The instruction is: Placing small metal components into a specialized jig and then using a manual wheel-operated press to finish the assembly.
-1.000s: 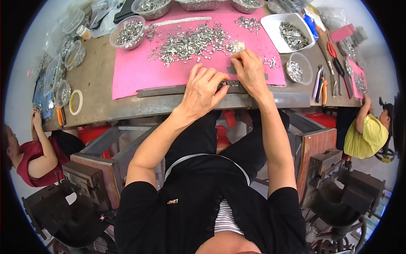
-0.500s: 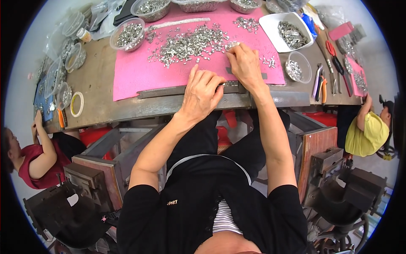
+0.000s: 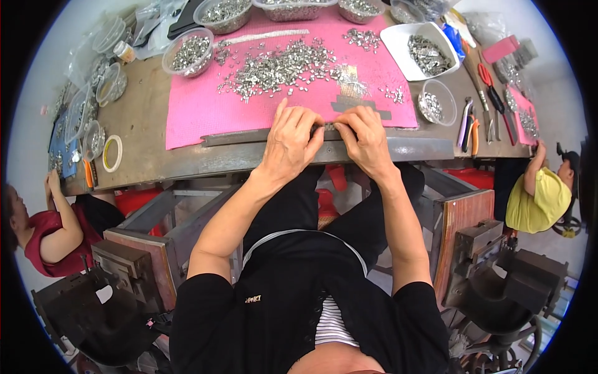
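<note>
My left hand (image 3: 291,138) and my right hand (image 3: 364,137) are close together at the bench's front edge, fingers bent and thumbs drawn in. Between their fingertips shows a short piece of a row of small metal parts (image 3: 330,126), resting along a dark metal bar (image 3: 240,137). Whatever each pinch holds is hidden by the fingers. Beyond the hands, a loose heap of small silvery metal pieces (image 3: 280,67) spreads over a pink mat (image 3: 193,112). Just past my right hand lie flat grey strips (image 3: 361,106) and a small patch of shiny pieces (image 3: 352,81).
Clear tubs of metal pieces, such as one tub (image 3: 188,53), line the far side. At right are a white tray (image 3: 398,47), a round tub (image 3: 436,103), pliers (image 3: 475,134) and red-handled cutters (image 3: 486,73). A tape roll (image 3: 113,154) lies left. People sit at both sides.
My right hand has come back from the shiny pieces on the mat to the bar at the front edge, beside my left hand. The left hand has barely shifted.
</note>
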Tool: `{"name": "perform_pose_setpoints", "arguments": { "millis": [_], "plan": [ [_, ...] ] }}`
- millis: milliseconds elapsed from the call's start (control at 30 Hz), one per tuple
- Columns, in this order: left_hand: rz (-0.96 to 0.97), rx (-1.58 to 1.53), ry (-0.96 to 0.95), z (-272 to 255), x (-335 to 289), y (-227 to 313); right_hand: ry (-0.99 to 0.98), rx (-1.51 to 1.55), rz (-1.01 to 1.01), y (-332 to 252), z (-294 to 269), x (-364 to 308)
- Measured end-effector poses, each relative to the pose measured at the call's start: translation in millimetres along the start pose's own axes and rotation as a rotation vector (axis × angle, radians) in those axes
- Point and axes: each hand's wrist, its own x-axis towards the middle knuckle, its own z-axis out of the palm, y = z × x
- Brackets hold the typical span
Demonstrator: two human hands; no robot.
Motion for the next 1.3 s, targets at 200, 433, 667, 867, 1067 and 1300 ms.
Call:
{"name": "perform_pose_setpoints", "arguments": {
  "millis": [200, 433, 667, 867, 1067, 1300],
  "plan": [
    [0.048, 0.048, 0.014, 4, 0, 0, 0.011, 0.004, 0.057, 18, 6, 29],
    [0.023, 0.081, 0.019, 6, 3, 3, -0.031, -0.161, 0.084, 55, 40, 72],
    [0.006, -0.028, 0.088, -10, 7, -9, -0.082, -0.240, 0.146, 49, 41, 75],
    [-0.059, 0.070, -0.070, -44, 29, -38, -0.111, -0.265, 0.230, 48, 41, 75],
    [0.028, -0.003, -0.346, -46, 40, -49, -0.074, -0.293, 0.123, 40, 35, 64],
    [0.048, 0.062, -0.342, -39, 39, -50, -0.061, 0.079, 0.185, 13, -9, 14]
  ]
}}
